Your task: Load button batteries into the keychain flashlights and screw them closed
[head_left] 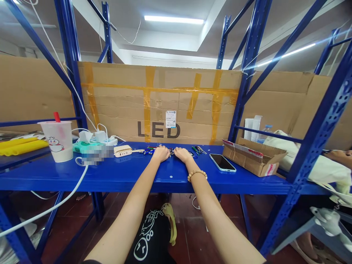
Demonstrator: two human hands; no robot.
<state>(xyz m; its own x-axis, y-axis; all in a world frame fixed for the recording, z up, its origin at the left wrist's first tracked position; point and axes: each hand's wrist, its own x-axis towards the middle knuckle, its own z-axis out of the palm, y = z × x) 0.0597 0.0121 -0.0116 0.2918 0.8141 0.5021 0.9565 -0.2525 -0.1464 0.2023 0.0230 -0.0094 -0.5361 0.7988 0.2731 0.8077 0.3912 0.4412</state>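
Observation:
My left hand (161, 153) rests far back on the blue shelf top, its fingers curled down over a row of small pen-like pieces (148, 151). Close beside it, my right hand (182, 154) is curled in the same way, a beaded bracelet (197, 175) on its wrist. A few small dark and silvery bits (172, 151) show in the gap between the hands. Whatever lies under the fingers is hidden. Just right of my right hand are several thin green and dark pen-like pieces (198, 149), too small to make out exactly.
A phone (222, 162) and an open cardboard box (254, 156) are on the right. On the left stand a cup (57, 141), a cream power bank (123, 150) and a green pack (89, 146) near white cables. Cardboard (118, 106) walls the back; blue posts (242, 99) flank the shelf.

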